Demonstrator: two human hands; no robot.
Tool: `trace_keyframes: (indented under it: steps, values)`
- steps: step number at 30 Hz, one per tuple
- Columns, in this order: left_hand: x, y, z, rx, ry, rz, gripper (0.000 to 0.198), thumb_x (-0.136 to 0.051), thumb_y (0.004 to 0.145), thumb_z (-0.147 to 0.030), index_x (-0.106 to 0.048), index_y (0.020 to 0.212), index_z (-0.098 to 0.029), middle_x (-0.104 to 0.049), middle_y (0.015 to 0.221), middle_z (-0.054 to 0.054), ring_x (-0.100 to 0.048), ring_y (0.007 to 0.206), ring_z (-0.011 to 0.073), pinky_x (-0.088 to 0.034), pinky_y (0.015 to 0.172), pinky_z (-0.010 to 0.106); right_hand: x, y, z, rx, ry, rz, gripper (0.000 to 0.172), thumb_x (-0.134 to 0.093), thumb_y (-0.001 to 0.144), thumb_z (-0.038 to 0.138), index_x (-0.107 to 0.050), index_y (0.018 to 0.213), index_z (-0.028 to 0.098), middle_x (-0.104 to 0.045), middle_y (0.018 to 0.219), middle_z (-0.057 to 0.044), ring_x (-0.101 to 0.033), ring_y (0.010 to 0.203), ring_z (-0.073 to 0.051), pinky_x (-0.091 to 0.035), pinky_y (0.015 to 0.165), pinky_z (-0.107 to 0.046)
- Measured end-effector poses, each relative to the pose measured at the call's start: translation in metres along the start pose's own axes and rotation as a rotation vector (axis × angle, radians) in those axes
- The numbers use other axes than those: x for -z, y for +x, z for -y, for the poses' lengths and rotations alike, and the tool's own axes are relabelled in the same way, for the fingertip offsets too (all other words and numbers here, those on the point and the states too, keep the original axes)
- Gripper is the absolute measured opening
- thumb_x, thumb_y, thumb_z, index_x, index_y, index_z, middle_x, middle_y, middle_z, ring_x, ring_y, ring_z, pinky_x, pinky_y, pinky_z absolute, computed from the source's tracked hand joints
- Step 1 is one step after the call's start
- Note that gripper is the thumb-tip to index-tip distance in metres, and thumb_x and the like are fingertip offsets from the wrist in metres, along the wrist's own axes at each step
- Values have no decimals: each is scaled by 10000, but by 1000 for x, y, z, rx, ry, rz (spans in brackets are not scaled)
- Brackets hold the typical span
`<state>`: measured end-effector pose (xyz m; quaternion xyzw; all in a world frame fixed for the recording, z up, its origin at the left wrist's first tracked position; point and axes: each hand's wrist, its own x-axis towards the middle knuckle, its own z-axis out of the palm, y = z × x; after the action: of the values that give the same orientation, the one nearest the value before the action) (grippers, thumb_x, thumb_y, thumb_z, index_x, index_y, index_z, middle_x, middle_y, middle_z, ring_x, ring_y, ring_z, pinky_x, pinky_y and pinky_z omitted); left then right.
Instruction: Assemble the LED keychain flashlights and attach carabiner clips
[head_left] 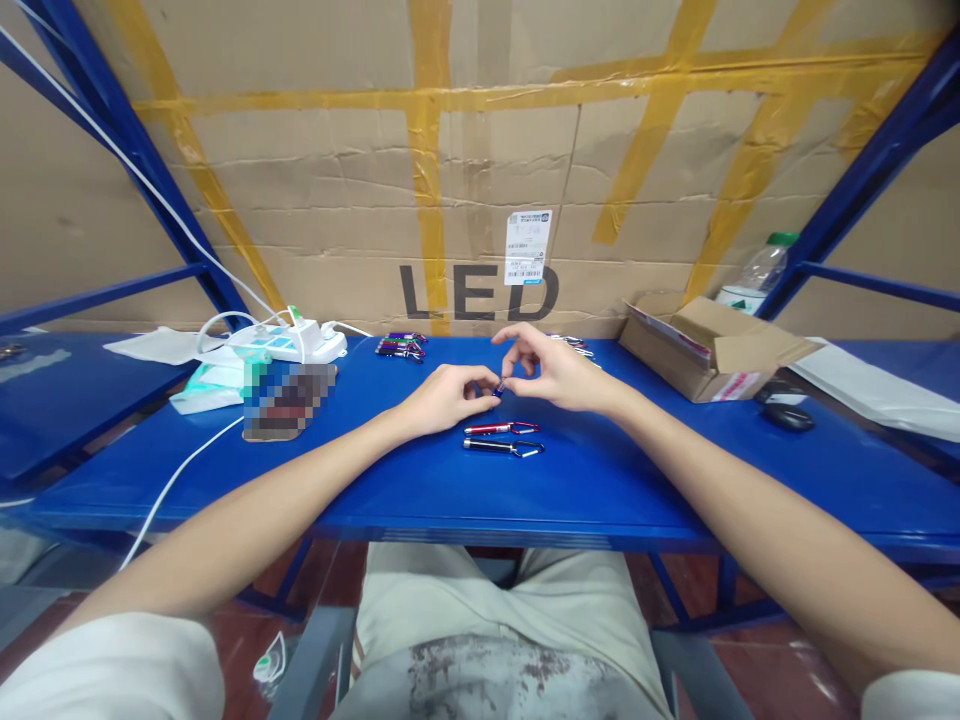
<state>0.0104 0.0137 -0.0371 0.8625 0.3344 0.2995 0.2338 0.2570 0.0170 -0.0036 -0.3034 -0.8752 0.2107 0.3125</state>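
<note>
Above the middle of the blue table, my left hand point(450, 397) pinches a small blue keychain flashlight point(498, 390) between thumb and fingers. My right hand point(551, 372) meets it there, thumb and index finger closed at its silvery end, the other fingers raised. Most of the flashlight is hidden by the fingers. Just below my hands lie a red keychain flashlight point(487, 429) and a black keychain flashlight point(489, 446), side by side, each with a carabiner clip at its right end.
Several similar flashlights point(401, 346) lie in a row at the back. More clips point(574, 345) show behind my right hand. A white power strip point(315, 342) and a pixelated object point(289, 402) are on the left. An open cardboard box point(712, 350) and black mouse point(787, 416) are on the right.
</note>
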Motion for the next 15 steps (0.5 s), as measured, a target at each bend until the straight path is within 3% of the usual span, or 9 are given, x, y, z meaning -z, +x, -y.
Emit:
trace_keyframes:
  steps: [8,15]
  values:
    - [0,0,2,-7,-9,-12,307,-730,972,-421,-799,1158,-186,-803,961,34,-643,735,157,-504,745,287,8,-1,0,-1,25,-30,562,-752,871,334,-539,1384,250,-753,1059,-36,-603,817,-196,-500,779,-348]
    - [7,0,-4,-114,77,-34,228,-726,1004,-348,-816,1172,-222,-821,1132,62,-730,979,211,-537,888,313,16,-1,-15,-64,-64,-114,471,-685,870,270,-572,1325,227,-764,1027,-29,-590,734,-178,-485,744,-340]
